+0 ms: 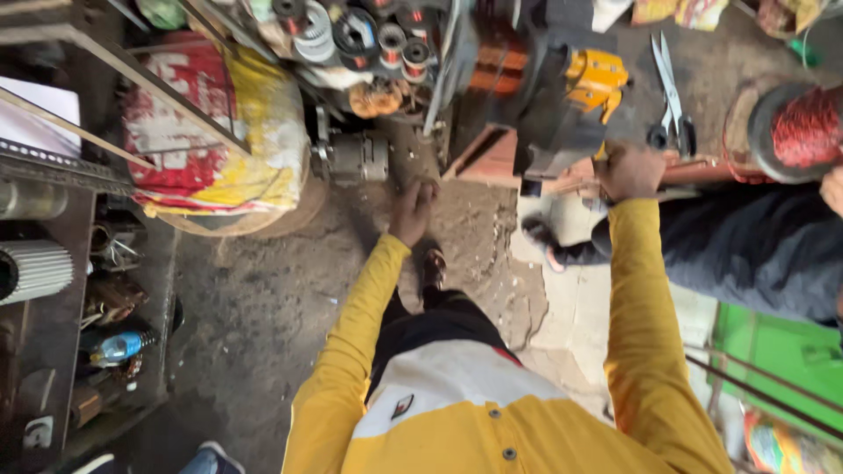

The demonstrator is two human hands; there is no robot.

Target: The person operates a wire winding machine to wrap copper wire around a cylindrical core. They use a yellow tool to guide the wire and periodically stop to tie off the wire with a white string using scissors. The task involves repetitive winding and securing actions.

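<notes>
Right hand [629,172] clenched on thin rod [575,186] beside dark machine block [549,132]; left hand [413,211] lowered, fingers loosely curled, holding nothing; copper coil [500,68] mounted above, work apparently midway.

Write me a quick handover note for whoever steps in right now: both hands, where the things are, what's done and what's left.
Left hand: lowered over the dirt floor, fingers curled, apparently holding nothing; a small grey motor lies just beyond it.
Right hand: closed on the edge of the wooden bench, beside a yellow tool.
Nearby: scissors on the ground, a red wire spool to the right, wire reels on the rack.
Another person in dark clothing sits at the right.
Done: nothing is visibly finished.
Left: motor and tools lie untouched.
</notes>
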